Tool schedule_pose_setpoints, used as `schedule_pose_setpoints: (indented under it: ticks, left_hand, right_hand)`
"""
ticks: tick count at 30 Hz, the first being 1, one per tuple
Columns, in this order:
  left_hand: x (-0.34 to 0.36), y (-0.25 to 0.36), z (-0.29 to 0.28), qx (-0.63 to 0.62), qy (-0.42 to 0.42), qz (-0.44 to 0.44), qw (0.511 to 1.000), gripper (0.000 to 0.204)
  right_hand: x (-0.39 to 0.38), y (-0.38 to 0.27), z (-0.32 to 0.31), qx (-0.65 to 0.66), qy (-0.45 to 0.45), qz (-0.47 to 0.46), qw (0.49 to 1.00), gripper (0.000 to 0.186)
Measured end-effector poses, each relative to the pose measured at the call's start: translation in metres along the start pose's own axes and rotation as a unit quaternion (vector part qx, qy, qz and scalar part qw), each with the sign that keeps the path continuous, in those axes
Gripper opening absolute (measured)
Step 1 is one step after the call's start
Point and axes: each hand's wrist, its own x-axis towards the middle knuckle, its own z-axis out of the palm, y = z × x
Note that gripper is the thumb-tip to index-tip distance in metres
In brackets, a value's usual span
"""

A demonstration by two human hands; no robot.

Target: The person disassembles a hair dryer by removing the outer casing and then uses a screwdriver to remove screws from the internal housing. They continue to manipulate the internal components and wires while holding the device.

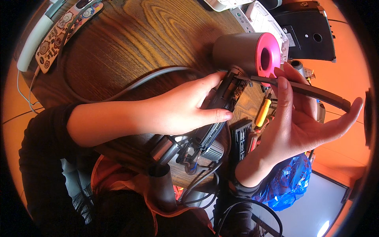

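Note:
My left hand (185, 104) is wrapped round a long black handle-like housing (221, 98), its thumb along the near side. Part of that housing's upper end is exposed, with small brownish inner parts in view. In my right hand (286, 132), a slim black tool (318, 93) is held between thumb and fingers. Its narrow tip points left, close by the housing's upper end; I cannot tell whether they touch. Just beyond lies a grey hair dryer head (235, 49) with a pink ring. Below the housing are thin wires, a silver cylinder (165, 149) and a perforated metal cylinder (214, 150).
A yellow-handled screwdriver (263, 112) and a black slotted part (241, 138) lie near my right wrist. A grey cable (146, 76) curves across the wooden table (118, 43). Farther back are a white tray (268, 23) and a black case (306, 33). A blue plastic bag (288, 183) sits at lower right.

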Motion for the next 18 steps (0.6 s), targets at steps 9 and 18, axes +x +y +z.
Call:
schedule_pose_setpoints:
  ticks: [9, 18]
  left_hand:
    - [-0.0005, 0.0046, -0.0002, -0.049, -0.008, -0.036, 0.998, 0.068]
    - [0.0001, 0.0009, -0.0012, -0.001, -0.005, -0.018, 1.0, 0.069]
  right_hand:
    - [0.0022, 0.0025, -0.0046, -0.03, 0.005, -0.038, 0.999, 0.082]
    - [-0.0004, -0.0038, -0.0021, -0.015, 0.008, 0.009, 1.0, 0.083]
